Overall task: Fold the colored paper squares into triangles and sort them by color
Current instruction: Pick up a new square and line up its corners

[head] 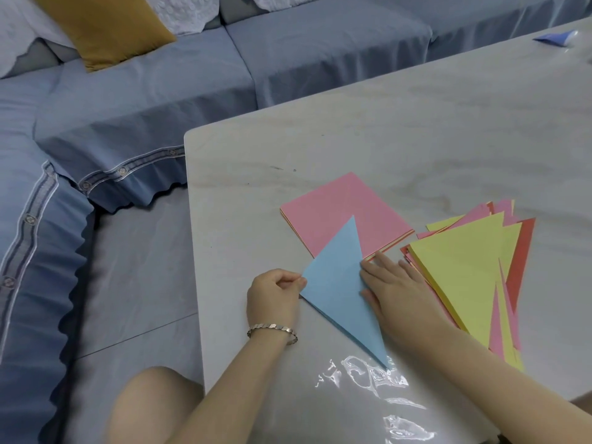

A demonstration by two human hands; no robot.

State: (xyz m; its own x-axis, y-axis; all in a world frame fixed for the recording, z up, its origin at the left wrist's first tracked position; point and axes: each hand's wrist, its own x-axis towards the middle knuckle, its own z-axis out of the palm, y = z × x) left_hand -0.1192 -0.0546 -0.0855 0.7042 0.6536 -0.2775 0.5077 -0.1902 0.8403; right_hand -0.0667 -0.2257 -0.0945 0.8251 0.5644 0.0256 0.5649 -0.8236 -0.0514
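Starting at the far left, we see a sofa in a blue cover wrapping round the left and far sides of the table, with a mustard cushion propped at its back. Our bare knee shows at the bottom edge, beside the table's left side.

Our left hand, a metal bracelet on its wrist, has its fingers curled in, and thumb and fingertips pinch the left corner of the blue triangle. This folded sheet lies flat near the table's front left corner. Its long point reaches toward us and its upper tip overlaps the near corner of the pink stack of squares. That stack sits just behind it, showing striped edges of other colors underneath.

Our right hand rests flat on the right edge of the blue triangle with its fingers straight and slightly spread, pressing the paper down. Its fingertips are just beside the stack's near corner.

Just to the right of that hand lies a fanned pile of folded triangles, yellow on top with pink and red beneath. Crumpled clear plastic glints near the blue point. A small blue piece lies at the table's far right.
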